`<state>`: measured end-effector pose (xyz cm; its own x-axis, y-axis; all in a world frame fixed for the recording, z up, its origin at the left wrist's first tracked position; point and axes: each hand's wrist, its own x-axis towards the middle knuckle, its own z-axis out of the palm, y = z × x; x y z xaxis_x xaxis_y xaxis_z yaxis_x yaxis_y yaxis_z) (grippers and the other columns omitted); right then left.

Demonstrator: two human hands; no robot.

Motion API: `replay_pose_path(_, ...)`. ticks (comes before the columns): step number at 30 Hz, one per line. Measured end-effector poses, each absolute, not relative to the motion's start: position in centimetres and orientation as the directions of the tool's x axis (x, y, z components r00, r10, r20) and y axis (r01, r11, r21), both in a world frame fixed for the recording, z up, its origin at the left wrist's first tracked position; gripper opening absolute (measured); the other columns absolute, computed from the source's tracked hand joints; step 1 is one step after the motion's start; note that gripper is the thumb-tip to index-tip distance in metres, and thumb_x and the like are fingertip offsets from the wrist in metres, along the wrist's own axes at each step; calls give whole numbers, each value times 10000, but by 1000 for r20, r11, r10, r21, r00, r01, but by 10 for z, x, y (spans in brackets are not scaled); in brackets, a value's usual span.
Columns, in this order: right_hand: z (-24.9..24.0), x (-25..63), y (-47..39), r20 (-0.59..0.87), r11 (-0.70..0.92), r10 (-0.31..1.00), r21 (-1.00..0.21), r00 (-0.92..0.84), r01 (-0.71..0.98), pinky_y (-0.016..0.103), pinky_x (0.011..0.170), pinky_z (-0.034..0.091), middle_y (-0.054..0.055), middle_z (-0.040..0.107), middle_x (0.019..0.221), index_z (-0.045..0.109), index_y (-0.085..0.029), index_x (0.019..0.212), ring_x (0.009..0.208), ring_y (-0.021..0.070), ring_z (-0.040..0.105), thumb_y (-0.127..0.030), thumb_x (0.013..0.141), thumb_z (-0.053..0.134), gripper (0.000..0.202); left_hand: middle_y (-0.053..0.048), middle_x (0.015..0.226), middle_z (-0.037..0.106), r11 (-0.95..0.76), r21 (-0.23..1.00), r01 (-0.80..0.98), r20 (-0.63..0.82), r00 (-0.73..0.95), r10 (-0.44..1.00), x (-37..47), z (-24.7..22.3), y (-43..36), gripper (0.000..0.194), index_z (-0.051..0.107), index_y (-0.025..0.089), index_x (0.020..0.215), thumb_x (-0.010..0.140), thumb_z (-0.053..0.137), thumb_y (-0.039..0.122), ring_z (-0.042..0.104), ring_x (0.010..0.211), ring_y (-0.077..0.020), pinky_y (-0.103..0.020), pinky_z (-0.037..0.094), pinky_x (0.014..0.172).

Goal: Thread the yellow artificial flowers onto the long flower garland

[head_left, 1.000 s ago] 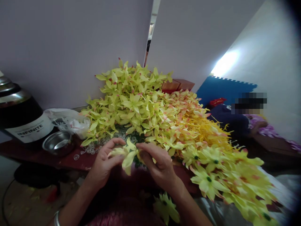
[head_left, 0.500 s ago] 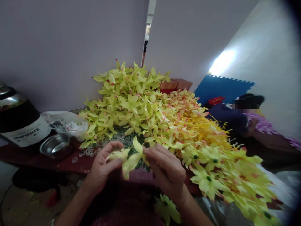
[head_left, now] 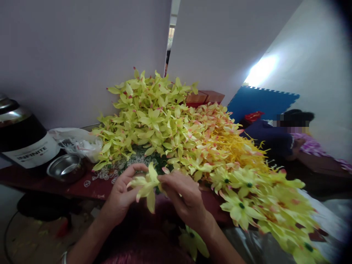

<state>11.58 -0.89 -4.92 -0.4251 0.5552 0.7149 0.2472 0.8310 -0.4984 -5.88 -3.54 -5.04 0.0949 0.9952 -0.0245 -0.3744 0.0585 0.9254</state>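
Note:
Between my two hands, above the front edge of the table, is a yellow-green artificial flower (head_left: 147, 184) with pink-tipped petals. My left hand (head_left: 123, 192) pinches its left side, thumb below and fingers behind the petals. The fingers of my right hand (head_left: 183, 196) are pressed together at the flower's right side, and whatever sits inside their pinch is hidden. A large heap of yellow-green petal pieces (head_left: 154, 117) rises just beyond my hands. Small clear plastic rings (head_left: 108, 173) lie beside the heap. Below my right forearm shows another flower with a dark centre (head_left: 192, 240).
Left on the dark red table (head_left: 79, 189) stand a metal bowl (head_left: 66, 168), a black flask (head_left: 24, 135) and a plastic bag (head_left: 89, 146). Yellow stamens (head_left: 236, 146) and finished-looking flowers (head_left: 242, 206) spread right. A co-worker (head_left: 264, 134) bends over purple petals (head_left: 313, 146).
My right hand has moved left, closer to my left hand. The petal layers, which were more apart, now sit together as one fuller flower.

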Motion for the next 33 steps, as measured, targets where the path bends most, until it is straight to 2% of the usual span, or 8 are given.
replay_pose_path(3, -50, 116, -11, 693, 825, 562, -509, -452, 244, 347, 809, 459, 23, 619, 744, 565, -191, 1045, 675, 139, 573, -78, 857, 461, 243, -23, 723, 648, 58, 921, -384, -6, 135, 991, -58, -51, -37, 383, 545, 213, 1018, 672, 708, 222, 584, 559, -143, -197, 414, 506)
replay_pose_path(9, -50, 114, -12, 664, 817, 572, -513, -482, 264, 265, 617, 451, 39, 615, 725, 589, -167, 1005, 668, 148, 569, -97, 866, 446, 211, -6, 740, 646, 65, 924, -377, -6, 155, 988, -57, -45, -40, 576, 419, 233, 1229, 712, 674, 217, 533, 503, -100, -158, 375, 436)
replay_pose_path(13, -50, 114, -12, 655, 798, 600, -533, -459, 282, 273, 677, 480, 40, 644, 789, 585, -183, 1048, 722, 148, 594, -89, 858, 460, 246, -8, 730, 649, 84, 918, -387, -18, 171, 985, -57, -45, -39, 626, 392, 229, 1259, 705, 682, 205, 571, 542, -124, -174, 401, 467)
replay_pose_path(17, -51, 117, -15, 711, 774, 631, -551, -310, 311, 340, 824, 487, 92, 628, 1041, 554, -209, 1151, 975, 191, 586, -61, 836, 497, 352, -18, 757, 655, 92, 911, -402, -50, 115, 992, -56, -45, -37, 593, 414, 215, 1232, 701, 677, 177, 577, 563, -126, -189, 421, 503)
replay_pose_path(20, -52, 118, -20, 763, 808, 580, -498, -284, 314, 398, 851, 484, 113, 593, 1116, 525, -220, 1208, 1048, 221, 560, -24, 820, 488, 436, -11, 727, 646, 83, 903, -422, -56, 76, 996, -55, -44, -36, 582, 430, 195, 1209, 684, 675, 147, 572, 566, -124, -187, 423, 508)
replay_pose_path(23, -53, 116, -25, 802, 855, 495, -382, -334, 351, 443, 887, 466, 140, 560, 1174, 475, -196, 1264, 1095, 238, 529, -7, 809, 481, 493, -2, 709, 637, 85, 889, -450, -68, 54, 996, -53, -43, -36, 559, 440, 185, 1186, 680, 669, 127, 554, 552, -109, -179, 418, 503)
replay_pose_path(26, -55, 111, -26, 800, 857, 460, -288, -385, 427, 465, 908, 449, 166, 543, 1201, 477, -159, 1249, 1129, 252, 497, -28, 813, 496, 456, 1, 704, 635, 82, 881, -467, -61, 59, 996, -51, -43, -37, 539, 443, 183, 1175, 689, 668, 120, 536, 536, -92, -173, 415, 502)
replay_pose_path(33, -63, 99, -23, 773, 858, 435, -201, -461, 473, 477, 928, 449, 159, 602, 1145, 438, -120, 1269, 1165, 258, 485, -133, 861, 488, 412, 4, 709, 626, 82, 888, -453, -48, 88, 995, -50, -46, -39, 501, 432, 199, 1185, 735, 640, 122, 525, 538, -81, -168, 412, 508)
